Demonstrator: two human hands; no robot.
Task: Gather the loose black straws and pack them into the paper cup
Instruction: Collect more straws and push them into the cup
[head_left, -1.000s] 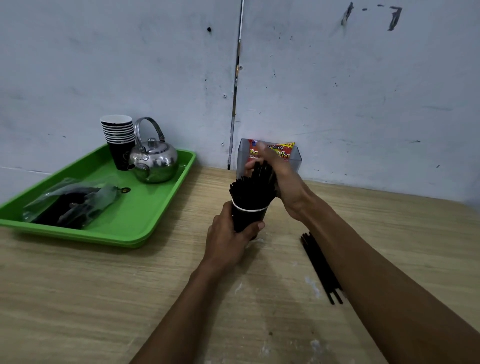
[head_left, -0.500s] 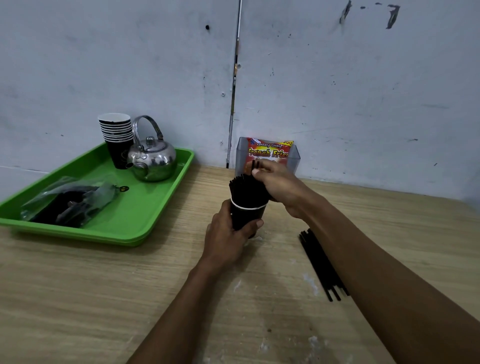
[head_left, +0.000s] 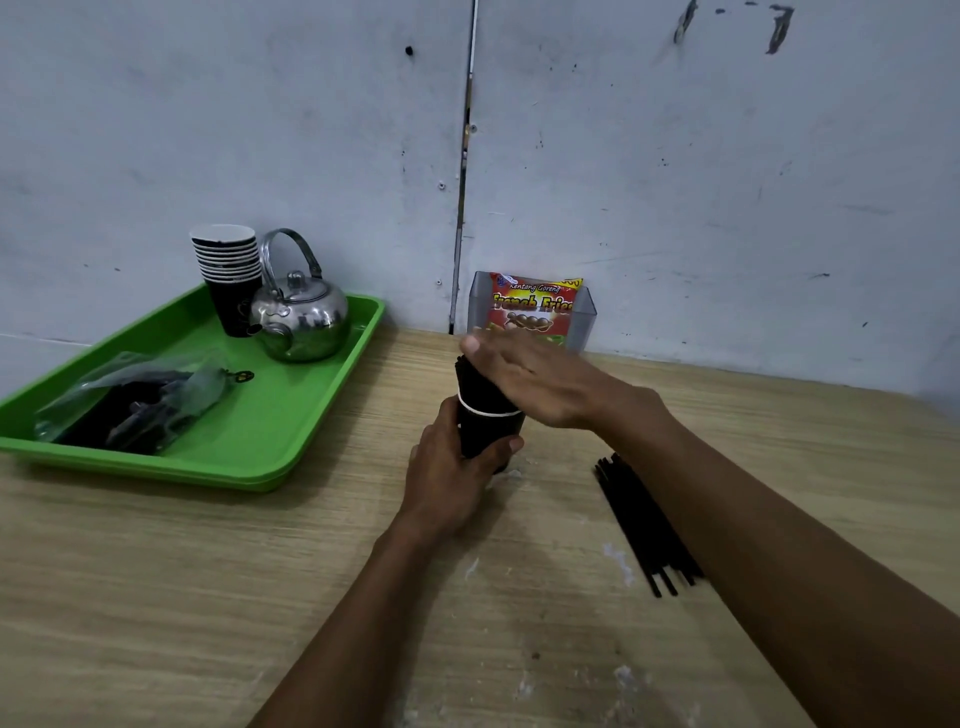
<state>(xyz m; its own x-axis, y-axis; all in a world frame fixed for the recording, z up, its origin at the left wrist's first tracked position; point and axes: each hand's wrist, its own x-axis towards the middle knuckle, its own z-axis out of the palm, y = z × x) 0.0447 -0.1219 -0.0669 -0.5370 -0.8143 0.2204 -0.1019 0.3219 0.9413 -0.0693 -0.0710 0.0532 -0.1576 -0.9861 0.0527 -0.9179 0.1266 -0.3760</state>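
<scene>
A black paper cup (head_left: 485, 434) with a white rim stands on the wooden table, packed with black straws (head_left: 475, 382) that stick up above the rim. My left hand (head_left: 452, 475) grips the cup's lower wall. Flat and with fingers stretched out, my right hand (head_left: 535, 382) lies palm-down on the straw tops and hides most of them. A small bundle of loose black straws (head_left: 641, 525) lies on the table to the right, partly under my right forearm.
A green tray (head_left: 270, 441) at the left holds a stack of paper cups (head_left: 228, 275), a steel kettle (head_left: 298, 312) and a plastic bag of dark items (head_left: 132, 402). A clear holder with a red snack packet (head_left: 535, 306) stands against the wall behind the cup.
My right hand has let go of the straws it was pushing in and now lies flat on their tops. The straws sit lower in the cup. My left hand keeps its grip.
</scene>
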